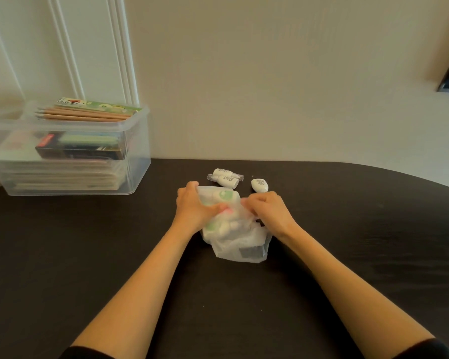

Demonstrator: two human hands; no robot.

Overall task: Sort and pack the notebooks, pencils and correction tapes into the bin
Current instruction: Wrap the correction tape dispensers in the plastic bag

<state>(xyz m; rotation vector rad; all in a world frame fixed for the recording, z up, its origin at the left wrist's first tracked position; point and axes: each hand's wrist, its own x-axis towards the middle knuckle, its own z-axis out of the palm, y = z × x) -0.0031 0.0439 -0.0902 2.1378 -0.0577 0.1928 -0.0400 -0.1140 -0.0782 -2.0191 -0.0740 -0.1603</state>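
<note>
Forearms are reaching fwd from the bottom edge, dark sleeves just showing.

Head view:
- Left grip [192,206] is grasping the far-left side of the plastic bag [240,246], fingers curled over the film & the lumps inside.
- Right grip [267,211] is pinching the film on the bag's right side, fingers curled. Thumb is hidden.
- Bag is lying mid-surface [88,255]. Bagged tapes [226,196] are showing through w/ green & pink marks; count unclear.
- Tape pair [224,177] is lying just beyond the bag, the two touching. Single tape [259,185] is lying just right of them, near the right knuckles.
- Clear bin [138,151] is sitting far left, well apart from the bag. Notebooks [62,174] are lying flat at its bottom, pencils [83,115] are resting up near the rim.

Risks (judgement):
- Film is looking thin & slick. Pulling from both sides could tear it or pop the mouth, spilling tapes.
- Three loose tapes are sitting outside the bag. A knuckle nudge could send the rounded bodies skidding toward the wall edge, or they could get left behind.
- Pencils are sitting high. Dropping the bag in hard could roll them out.
- Lifting by film alone could let the contents slump & slip out.
</note>
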